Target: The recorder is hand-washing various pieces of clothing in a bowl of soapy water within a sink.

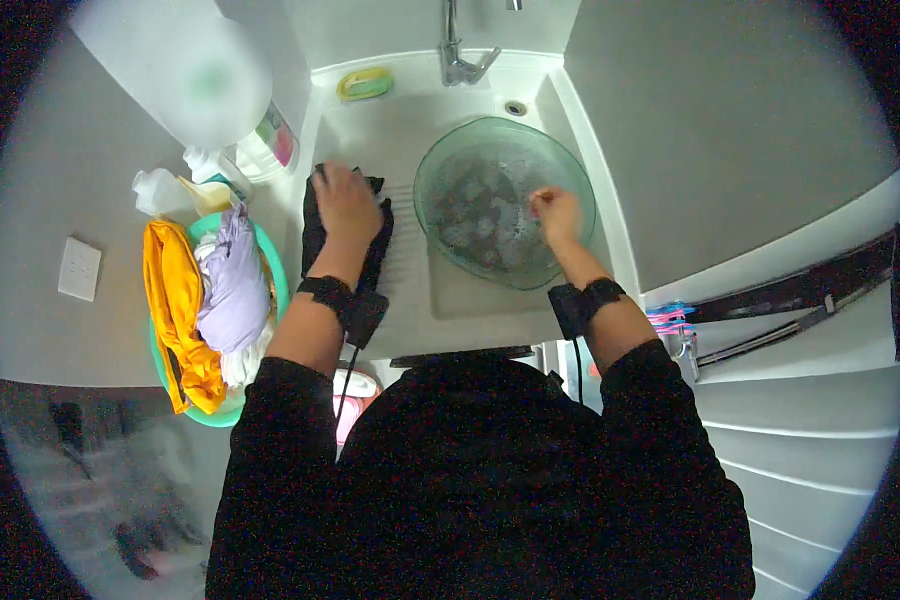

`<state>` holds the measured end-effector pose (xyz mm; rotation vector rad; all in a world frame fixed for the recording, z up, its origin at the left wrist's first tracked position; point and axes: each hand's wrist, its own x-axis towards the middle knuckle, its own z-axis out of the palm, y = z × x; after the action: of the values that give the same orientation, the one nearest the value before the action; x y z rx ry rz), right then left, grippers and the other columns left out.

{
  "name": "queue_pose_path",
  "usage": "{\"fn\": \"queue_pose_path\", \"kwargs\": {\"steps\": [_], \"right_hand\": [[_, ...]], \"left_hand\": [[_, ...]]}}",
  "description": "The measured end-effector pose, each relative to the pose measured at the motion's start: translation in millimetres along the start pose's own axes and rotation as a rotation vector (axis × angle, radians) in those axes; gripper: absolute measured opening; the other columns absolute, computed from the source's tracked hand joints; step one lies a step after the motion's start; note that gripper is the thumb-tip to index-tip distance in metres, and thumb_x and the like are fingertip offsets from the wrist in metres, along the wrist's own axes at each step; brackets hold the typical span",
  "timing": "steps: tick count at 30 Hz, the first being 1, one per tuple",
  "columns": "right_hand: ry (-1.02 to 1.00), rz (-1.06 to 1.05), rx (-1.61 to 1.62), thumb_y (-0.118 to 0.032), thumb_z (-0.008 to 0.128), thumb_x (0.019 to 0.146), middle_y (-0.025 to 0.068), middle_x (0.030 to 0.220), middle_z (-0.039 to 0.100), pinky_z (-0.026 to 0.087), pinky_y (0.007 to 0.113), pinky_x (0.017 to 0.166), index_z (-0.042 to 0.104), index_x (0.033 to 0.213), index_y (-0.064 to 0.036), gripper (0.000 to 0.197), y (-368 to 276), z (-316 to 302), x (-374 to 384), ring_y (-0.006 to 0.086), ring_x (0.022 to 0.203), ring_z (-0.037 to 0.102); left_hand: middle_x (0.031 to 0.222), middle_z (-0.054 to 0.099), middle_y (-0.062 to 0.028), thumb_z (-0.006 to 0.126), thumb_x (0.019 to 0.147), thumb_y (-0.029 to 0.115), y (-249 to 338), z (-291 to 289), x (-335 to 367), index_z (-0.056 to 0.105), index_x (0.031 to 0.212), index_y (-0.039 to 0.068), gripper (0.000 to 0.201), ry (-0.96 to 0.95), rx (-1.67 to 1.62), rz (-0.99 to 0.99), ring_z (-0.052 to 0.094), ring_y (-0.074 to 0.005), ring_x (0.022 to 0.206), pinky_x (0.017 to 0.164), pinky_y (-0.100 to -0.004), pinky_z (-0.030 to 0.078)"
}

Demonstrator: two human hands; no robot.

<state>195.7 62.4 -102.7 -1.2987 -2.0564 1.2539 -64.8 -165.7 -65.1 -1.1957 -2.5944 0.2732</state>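
Black cloth [378, 250] lies on the ribbed left part of the white sink [510, 316]. My left hand [348, 205] is closed over the far end of this cloth, its fingers slightly blurred. A round, greenish translucent basin [436, 150] stands in the right part of the sink and holds cloudy, sudsy water [485, 205]. Above the water, near the basin's right side, is my right hand [560, 215]. Its fingers are drawn together, and anything between them is too small to make out.
At left, a turquoise tub [282, 270] holds yellow [175, 300], lavender [234, 290] and white clothes. Behind it stand several bottles, including a white one [215, 170]. A metal faucet [455, 65] rises at the sink's back, near a green-yellow soap dish [365, 84].
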Motion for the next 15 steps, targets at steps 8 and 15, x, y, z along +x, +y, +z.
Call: {"fn": "queue_pose_path", "kwargs": {"steps": [8,15], "right_hand": [[0.560,0.006,-0.616,-0.019,0.075,0.073,0.0065,0.088,0.063,0.051,0.043,0.083,0.061,0.099,-0.0119,0.031,14,-39,-50,0.0301,0.095,0.063],[0.206,0.058,-0.359,-0.016,0.069,0.077,0.0201,0.074,0.064,0.053,0.041,0.052,0.056,0.100,0.0063,0.034,102,-53,-24,0.0313,0.057,0.065]], "left_hand": [[0.114,0.060,-0.0279,0.062,0.085,0.025,77,66,12,0.030,0.142,-0.006,0.072,-0.095,-0.853,-0.014,0.062,-0.0366,0.106,0.090,-0.0474,0.050],[0.079,0.068,-0.0201,0.064,0.085,0.025,94,28,3,0.020,0.147,-0.002,0.081,-0.339,-1.079,-0.124,0.068,-0.0360,0.068,0.079,-0.0434,0.055]]}}
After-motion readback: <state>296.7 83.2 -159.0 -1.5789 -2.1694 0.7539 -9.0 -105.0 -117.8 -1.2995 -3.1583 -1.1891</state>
